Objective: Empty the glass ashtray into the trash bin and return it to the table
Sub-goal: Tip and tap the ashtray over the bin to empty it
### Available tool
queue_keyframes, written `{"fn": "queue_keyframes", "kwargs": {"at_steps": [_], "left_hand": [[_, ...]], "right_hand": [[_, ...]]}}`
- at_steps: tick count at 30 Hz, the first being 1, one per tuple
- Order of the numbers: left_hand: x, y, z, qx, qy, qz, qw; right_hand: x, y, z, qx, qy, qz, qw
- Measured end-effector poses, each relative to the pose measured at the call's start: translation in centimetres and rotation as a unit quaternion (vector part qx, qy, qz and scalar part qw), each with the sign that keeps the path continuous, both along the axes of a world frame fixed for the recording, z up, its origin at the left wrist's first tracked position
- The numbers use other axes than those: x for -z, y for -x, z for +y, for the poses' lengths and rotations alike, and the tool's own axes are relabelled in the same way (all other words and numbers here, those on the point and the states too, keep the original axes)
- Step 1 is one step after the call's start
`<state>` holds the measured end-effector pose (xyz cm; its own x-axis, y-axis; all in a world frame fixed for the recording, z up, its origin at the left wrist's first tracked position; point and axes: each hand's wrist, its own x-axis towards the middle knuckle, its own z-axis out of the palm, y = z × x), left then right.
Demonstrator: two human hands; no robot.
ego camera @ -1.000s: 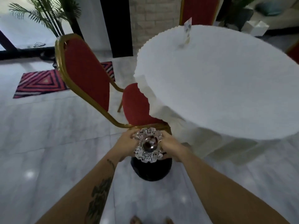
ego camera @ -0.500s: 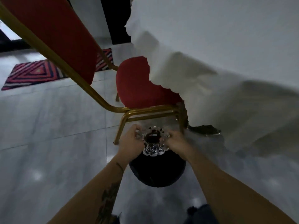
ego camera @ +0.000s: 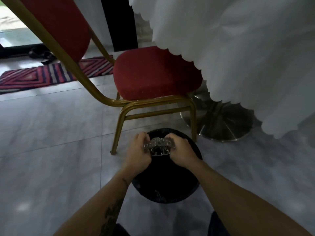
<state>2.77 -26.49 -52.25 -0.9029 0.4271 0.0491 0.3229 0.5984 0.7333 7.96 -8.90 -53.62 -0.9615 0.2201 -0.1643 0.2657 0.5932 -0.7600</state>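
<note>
Over the round black trash bin [ego camera: 166, 181], both hands' fingers clamp the cut-glass ashtray [ego camera: 158, 145], tipped. Returning it to the table remains.

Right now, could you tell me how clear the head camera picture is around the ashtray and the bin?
Head view: dim overall; the glass ashtray is slightly blurred between left hand and right hand; the black trash bin interior is too dark to read; wide-angle distortion bends the chair frame; faint glare spots on the floor.

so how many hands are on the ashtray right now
2. The left hand grips the left edge of the glass ashtray, the right hand its right edge, over the black trash bin.
</note>
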Motion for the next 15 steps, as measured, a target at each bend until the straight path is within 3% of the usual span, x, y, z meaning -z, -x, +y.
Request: {"fn": "queue_keyframes", "kwargs": {"at_steps": [8, 15], "left_hand": [[2.7, 0.2, 0.2, 0.077, 0.035, 0.144, 0.986], [4.0, 0.3, -0.9, 0.165, 0.160, 0.325, 0.918]], "right_hand": [[1.5, -1.8, 0.7, -0.072, -0.176, 0.157, 0.969], [2.2, -2.3, 1.7, -0.155, -0.263, 0.144, 0.941]]}}
